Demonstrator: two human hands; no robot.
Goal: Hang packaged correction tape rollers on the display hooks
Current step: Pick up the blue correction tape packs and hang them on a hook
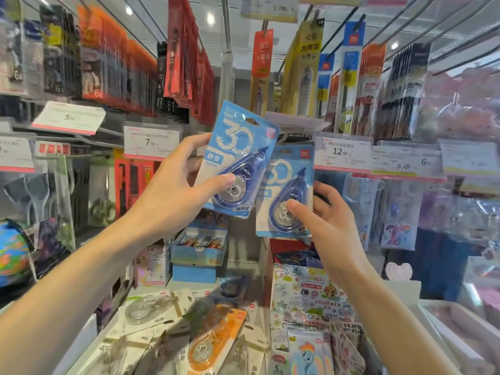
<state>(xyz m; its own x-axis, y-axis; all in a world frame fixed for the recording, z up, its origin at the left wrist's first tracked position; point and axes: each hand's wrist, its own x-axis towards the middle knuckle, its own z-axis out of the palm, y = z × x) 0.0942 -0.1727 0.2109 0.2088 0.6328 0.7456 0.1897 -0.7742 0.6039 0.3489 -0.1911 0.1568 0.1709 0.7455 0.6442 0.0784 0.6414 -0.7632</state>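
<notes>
Correction tape pack (238, 161), mid-frame, is pinched in the left hand (173, 190); the right hand (324, 220) grips a hanging pack (286, 193). Tilted, its hole could miss the hook and drop.

The blue pack (238, 158) at centre shows a big white "30", and "deli" on the roller inside. The second blue pack (286, 190), just at its four o'clock, bears a "30" on the reel. Price tags: "7.90" (151, 142) at nine o'clock of the packs, "12.90" (342, 152) at three o'clock, "5" (69, 117) farther left. The sticker book (311, 296) at five o'clock reads "JOURNEY".
</notes>
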